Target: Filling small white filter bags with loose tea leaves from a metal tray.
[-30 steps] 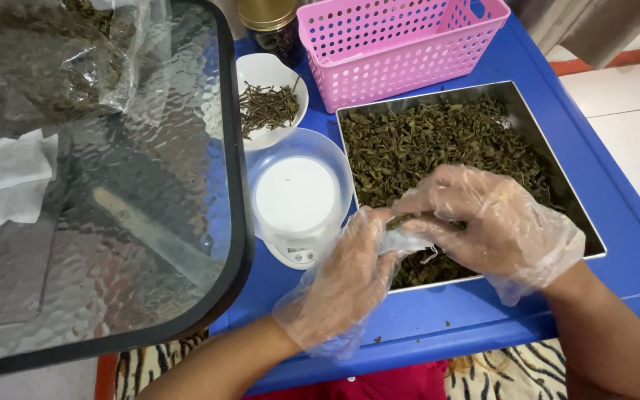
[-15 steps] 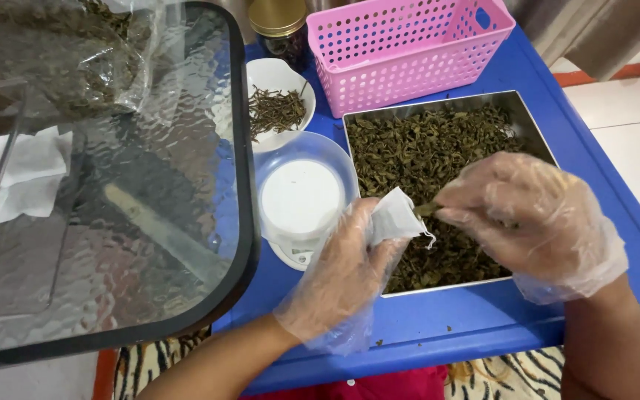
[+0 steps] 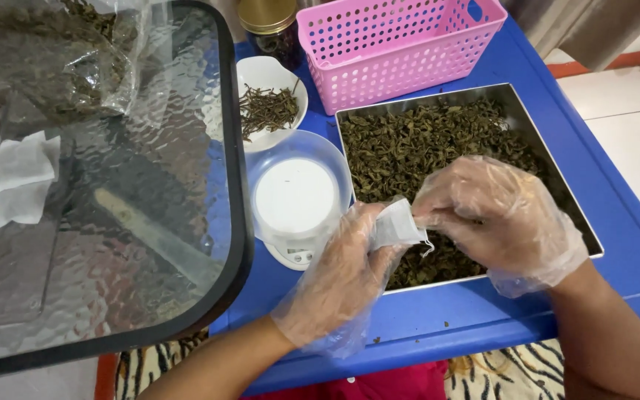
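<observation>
1. We held a small white paper filter bag (image 3: pixel 396 224) upright in our left hand (image 3: pixel 342 278), the grip closed around its lower part and its mouth turned toward the right.
2. Our right hand (image 3: pixel 494 215), in a loose clear plastic glove like the left, had its fingertips (image 3: pixel 425 217) pinched together right at the bag's mouth. We could not tell from this view whether any leaves sat in that pinch.
3. Both hands hovered over the near left corner of the shallow square steel tray (image 3: pixel 592 238), which was spread with dried dark green tea leaves (image 3: pixel 424 141).
4. We judged the step in hand to be filling the bag with leaves from the tray, a pinch at a time.
5. The next move seemed to call for keeping the mouth spread wide with the left grip, so that leaves drop inside and not onto the blue plastic worktop (image 3: pixel 616 170), where a few crumbs already lay.
6. Just beside the tray on the left stood a small white digital kitchen scale (image 3: pixel 295 200) with a clear round bowl on it, empty.
7. Behind it were a white dish of thin dark stems (image 3: pixel 268 104), a pink perforated plastic basket (image 3: pixel 394 44) and a gold-lidded jar (image 3: pixel 268 18).
</observation>
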